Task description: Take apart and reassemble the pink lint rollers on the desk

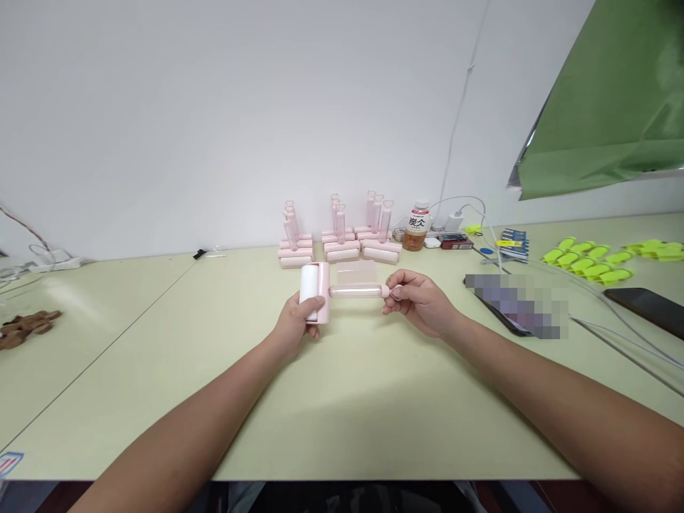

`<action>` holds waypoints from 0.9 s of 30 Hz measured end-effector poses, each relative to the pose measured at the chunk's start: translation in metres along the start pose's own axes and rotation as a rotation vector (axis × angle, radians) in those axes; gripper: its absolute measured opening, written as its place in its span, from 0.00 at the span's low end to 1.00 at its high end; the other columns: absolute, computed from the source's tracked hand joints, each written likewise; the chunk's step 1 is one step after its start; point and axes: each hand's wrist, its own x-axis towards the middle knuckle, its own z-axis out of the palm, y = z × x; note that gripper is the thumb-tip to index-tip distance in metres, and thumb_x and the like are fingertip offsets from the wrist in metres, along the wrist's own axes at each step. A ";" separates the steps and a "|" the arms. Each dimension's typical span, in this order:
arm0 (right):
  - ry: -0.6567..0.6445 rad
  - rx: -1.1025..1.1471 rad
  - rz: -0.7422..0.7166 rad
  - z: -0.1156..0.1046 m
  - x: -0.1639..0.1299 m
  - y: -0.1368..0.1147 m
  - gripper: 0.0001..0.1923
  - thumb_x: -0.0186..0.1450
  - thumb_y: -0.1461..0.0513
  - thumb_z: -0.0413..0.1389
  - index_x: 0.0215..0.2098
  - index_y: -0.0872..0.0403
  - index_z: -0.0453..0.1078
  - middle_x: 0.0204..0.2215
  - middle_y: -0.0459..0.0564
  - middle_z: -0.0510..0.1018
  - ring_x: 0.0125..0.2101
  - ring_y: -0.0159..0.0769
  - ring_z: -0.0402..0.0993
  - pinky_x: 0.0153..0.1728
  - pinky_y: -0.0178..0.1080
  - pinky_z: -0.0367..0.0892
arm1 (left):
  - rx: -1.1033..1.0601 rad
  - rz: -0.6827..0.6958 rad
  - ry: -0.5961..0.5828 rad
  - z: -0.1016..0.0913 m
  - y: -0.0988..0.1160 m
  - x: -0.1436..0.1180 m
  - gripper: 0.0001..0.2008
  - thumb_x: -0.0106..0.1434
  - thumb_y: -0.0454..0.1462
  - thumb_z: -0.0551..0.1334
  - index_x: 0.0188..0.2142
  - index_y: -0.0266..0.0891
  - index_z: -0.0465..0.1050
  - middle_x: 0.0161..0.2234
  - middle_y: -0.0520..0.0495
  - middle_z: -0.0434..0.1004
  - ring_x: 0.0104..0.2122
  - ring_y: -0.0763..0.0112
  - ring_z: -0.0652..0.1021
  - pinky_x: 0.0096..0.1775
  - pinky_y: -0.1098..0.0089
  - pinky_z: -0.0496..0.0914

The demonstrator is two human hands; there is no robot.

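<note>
Bench (374, 420) edge nearest, straight across at six o'clock, with a small sticker (9, 462) toward eight. Hold a pink lint roller (355, 291) at the centre of the clock, above the bench or touching it; cannot tell which. Clamp the left hand (293, 320) on the roller's head at the nine o'clock end, thumb across the white roll (308, 285), fingers curled beneath. Pinch the tip of the clear tubular handle at the three o'clock end, thumb and fingers of the right hand (420, 299) closed together on the small end piece, partly hidden. Have just beyond the handle, toward twelve, a flat see-through pinkish piece (357, 271) lying on the bench.

Note a pixelated device (502, 303) near the right forearm at three o'clock, a dark phone (649, 308) farther out the same way, and brown pieces (32, 324) well apart at nine. See neon yellow-green pieces (614, 276) in rows between two and three, near a blue packet (514, 246).

Face more pink rollers (342, 251) at twelve, in three groups, heads down on the bench and clear handles standing up. Find a bottle of amber drink (415, 228) just beside them, toward two, with a dark red box (456, 242) past it. Spot a green sheet (614, 92) hanging higher at two, and a white wall (214, 107) behind the rollers.
</note>
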 end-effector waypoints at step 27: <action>-0.102 0.301 0.195 0.014 -0.012 0.000 0.23 0.61 0.41 0.51 0.24 0.51 0.62 0.20 0.42 0.63 0.14 0.26 0.48 0.08 0.28 0.43 | -0.070 -0.068 -0.041 0.027 -0.012 -0.010 0.15 0.53 0.44 0.64 0.33 0.39 0.62 0.17 0.59 0.61 0.12 0.81 0.57 0.14 0.75 0.61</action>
